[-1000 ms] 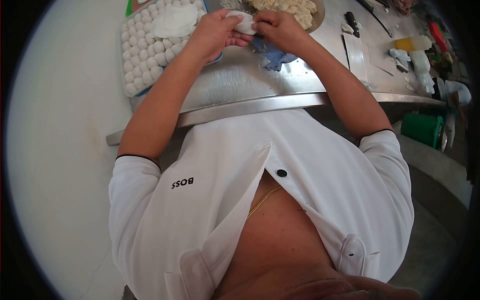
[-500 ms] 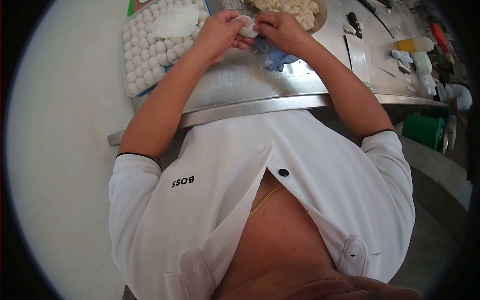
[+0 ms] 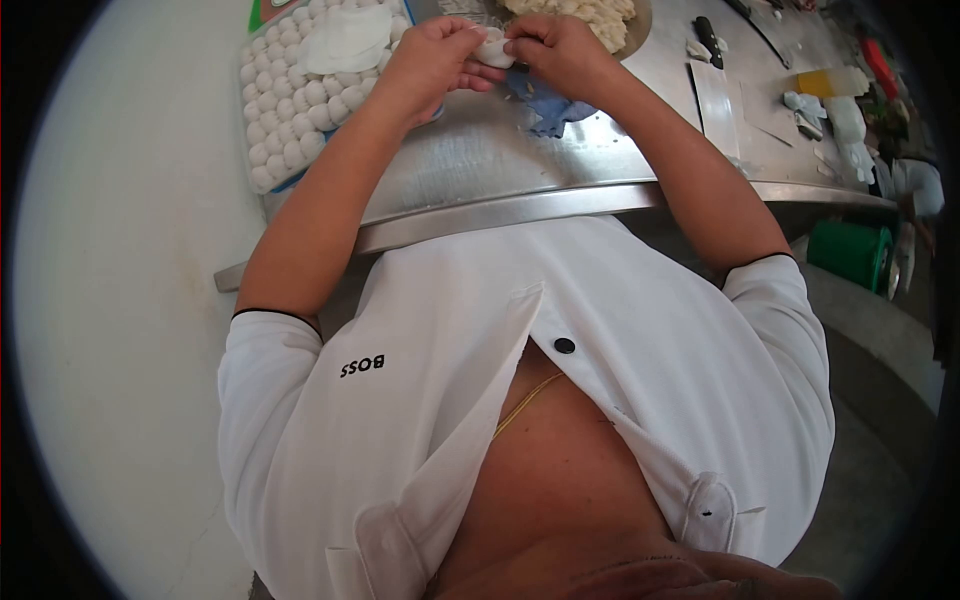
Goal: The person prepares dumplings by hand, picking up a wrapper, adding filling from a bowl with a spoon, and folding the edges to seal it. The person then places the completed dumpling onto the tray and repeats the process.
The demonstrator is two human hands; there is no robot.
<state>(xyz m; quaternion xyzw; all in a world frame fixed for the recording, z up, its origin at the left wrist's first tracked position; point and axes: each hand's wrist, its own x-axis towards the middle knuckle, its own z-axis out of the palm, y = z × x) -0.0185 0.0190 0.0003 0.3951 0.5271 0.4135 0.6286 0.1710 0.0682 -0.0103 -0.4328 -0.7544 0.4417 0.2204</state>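
Between my two hands is a small white dumpling [image 3: 494,52], its thin wrapper gathered toward the top. My left hand [image 3: 437,62] cradles it from the left, thumb on its edge and fingers beneath. From the other side my right hand [image 3: 556,52] pinches the wrapper's rim with thumb and fingertips. A tray [image 3: 247,150] packed with rows of round white dumplings [image 3: 285,110] lies left of my left hand. Flat white wrappers [image 3: 345,40] rest on top of them. Beyond my right hand stands a bowl [image 3: 640,30] of pale, chunky filling [image 3: 590,20], partly cut off by the frame.
A crumpled blue cloth [image 3: 550,110] lies on the steel table [image 3: 470,155] below my hands. To the right are a black-handled knife [image 3: 708,42], a broad metal blade [image 3: 712,110] and a bottle of yellow liquid [image 3: 832,85]. A green container [image 3: 848,255] stands beyond the table's edge.
Both hands have shifted slightly up and left in view with the dumpling. Its wrapper looks more gathered and upright now, and my right fingers have moved along its rim.
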